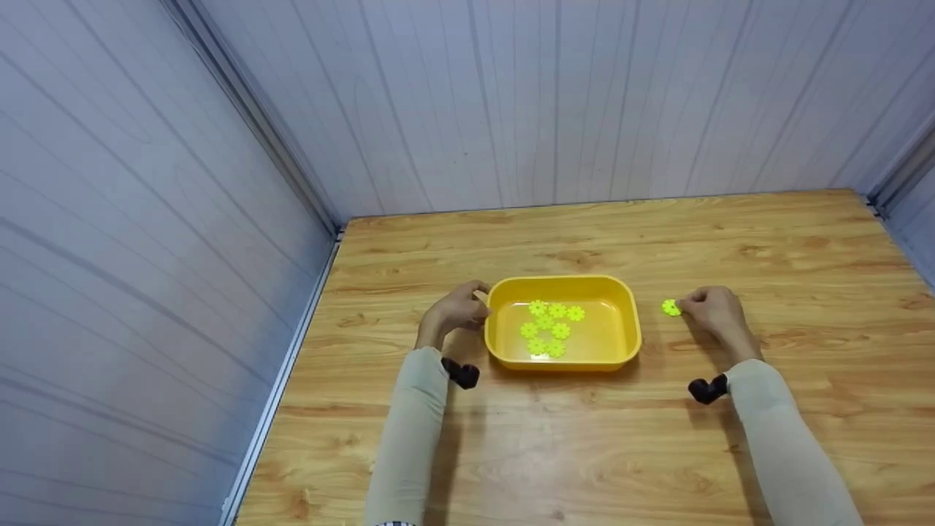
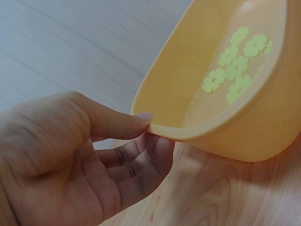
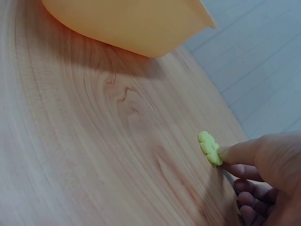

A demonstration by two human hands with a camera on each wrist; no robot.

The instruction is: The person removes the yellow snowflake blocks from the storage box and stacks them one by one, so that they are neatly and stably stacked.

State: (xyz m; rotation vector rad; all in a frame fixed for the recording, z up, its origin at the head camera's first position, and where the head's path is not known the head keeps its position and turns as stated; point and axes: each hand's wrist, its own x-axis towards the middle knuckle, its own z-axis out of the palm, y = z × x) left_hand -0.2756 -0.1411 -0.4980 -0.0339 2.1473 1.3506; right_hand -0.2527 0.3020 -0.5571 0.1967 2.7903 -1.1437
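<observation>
A yellow basin (image 1: 613, 358) stands on the wooden table, with several flower-shaped yellow-green pieces (image 1: 560, 331) lying flat on its floor. My left hand (image 1: 459, 308) pinches the basin's left rim; in the left wrist view the hand (image 2: 84, 155) has its thumb on the rim (image 2: 207, 129) and its fingers beneath. To the basin's right, my right hand (image 1: 717, 314) pinches one more flower piece (image 1: 670, 307) between thumb and finger. The right wrist view shows this piece (image 3: 209, 148) tilted at the fingertips of the hand (image 3: 273, 169), close to the tabletop.
The wooden table (image 1: 511, 453) extends around the basin on all sides. Pale panelled walls stand behind the table (image 1: 453, 109) and at its left (image 1: 131, 256). A black wrist device (image 1: 462, 373) sits at the left cuff, another (image 1: 707, 390) at the right cuff.
</observation>
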